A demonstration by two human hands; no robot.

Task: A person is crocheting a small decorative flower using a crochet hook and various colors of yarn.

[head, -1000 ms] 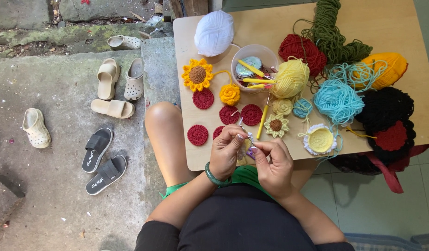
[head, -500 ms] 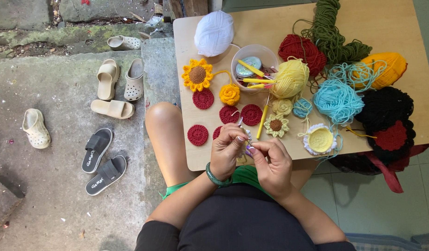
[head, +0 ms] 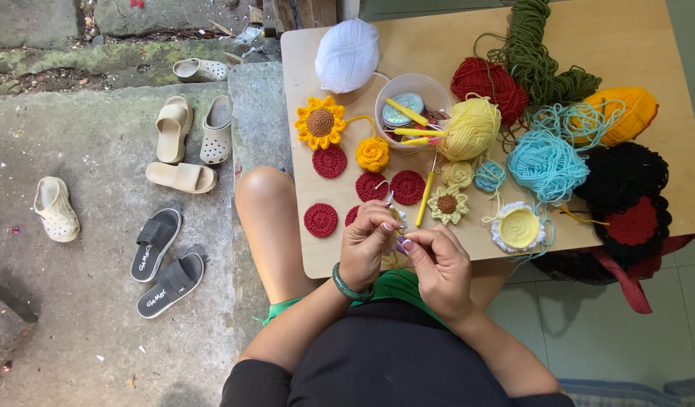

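Your left hand (head: pixel 368 243), green bangle (head: pixel 349 285) at the wrist, sits at the near edge of the low wooden table (head: pixel 438 45); fingers curled narrow, pinching a small crochet piece (head: pixel 399 220) that is mostly hidden, colour hard to tell. Your right hand (head: pixel 436 260) is just beside it, fingertips meeting the left hand's, narrowly pinched on the same work; whether it holds a hook you cannot tell.

On the table, near edge: red crochet discs (head: pixel 321 219), one just left of your left hand, others toward the middle. A yellow crochet hook (head: pixel 424 197) lies just beyond your hands, beside a small pale flower (head: pixel 447 203). A white-rimmed yellow round (head: pixel 518 227) lies right of that.

Middle: a sunflower piece (head: pixel 319 122), a yellow rose (head: pixel 372 154), a clear tub (head: pixel 412 102) holding hooks and a tin, a pale yellow yarn ball (head: pixel 469 128) touching it.

Far edge: white yarn ball (head: pixel 347 54), red yarn (head: pixel 488 81), green yarn (head: pixel 536 53). Right side: orange yarn (head: pixel 623 113), light blue yarn (head: pixel 547 162), black crochet work (head: pixel 625 181).

Ground left of the table: sandals and clogs (head: pixel 185 139).
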